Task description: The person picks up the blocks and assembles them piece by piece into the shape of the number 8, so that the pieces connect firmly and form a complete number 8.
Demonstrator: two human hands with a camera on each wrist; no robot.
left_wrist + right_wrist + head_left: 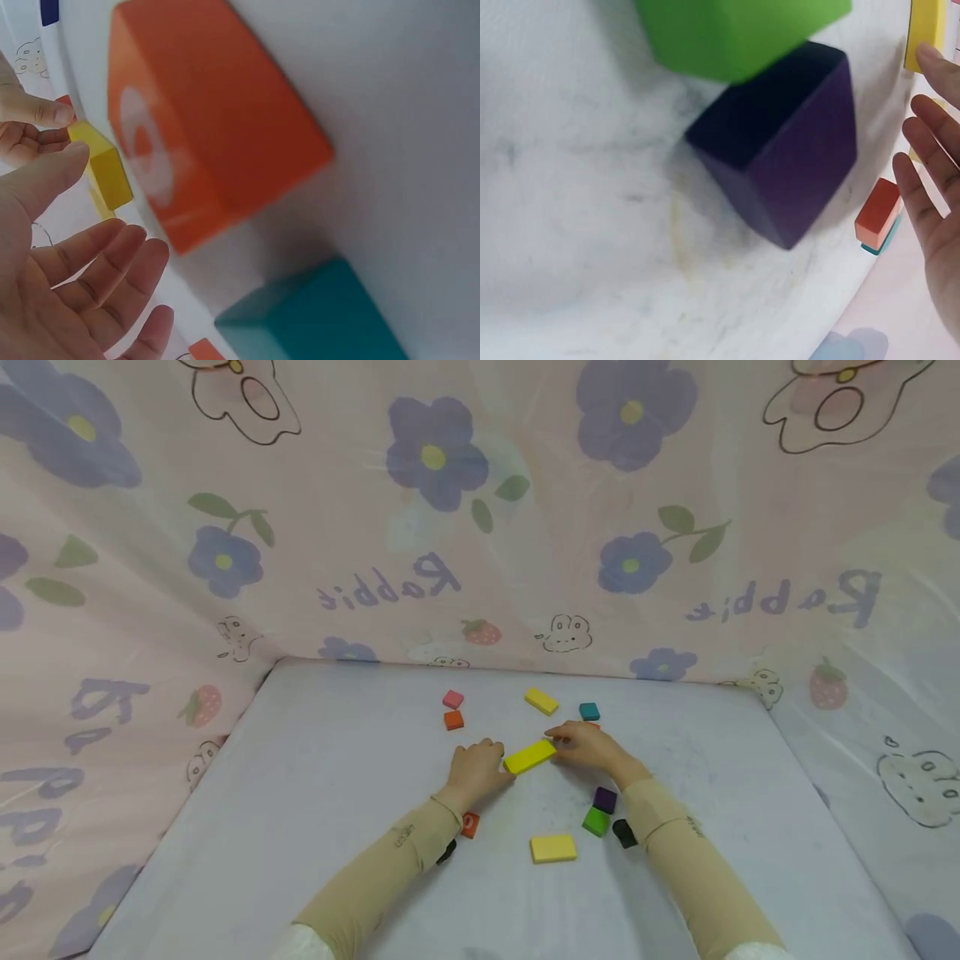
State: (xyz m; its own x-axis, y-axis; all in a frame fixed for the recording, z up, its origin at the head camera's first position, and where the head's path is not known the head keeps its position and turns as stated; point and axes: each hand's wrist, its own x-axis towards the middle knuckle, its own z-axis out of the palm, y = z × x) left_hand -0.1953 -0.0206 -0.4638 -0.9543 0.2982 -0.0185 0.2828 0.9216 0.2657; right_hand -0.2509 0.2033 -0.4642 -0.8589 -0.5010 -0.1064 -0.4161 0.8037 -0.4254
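Note:
A long yellow block (530, 757) lies between the two hands at mid-table. My left hand (476, 772) is at its left end. In the left wrist view, the left hand (90, 277) has its fingers spread and loosely bent, with the thumb tip beside the yellow block (111, 176). At the block's right end is my right hand (592, 747). Its thumb touches the yellow block (925, 34) in the right wrist view, while the other fingers of the right hand (941, 187) extend apart from it.
Two more yellow blocks lie behind (542, 702) and in front (553, 849). Purple (605, 800), green (596, 822) and black (624, 833) blocks sit by the right forearm. An orange block (470, 825) is near the left wrist. Pink (453, 699), orange (453, 720) and teal (589, 711) blocks stand farther back.

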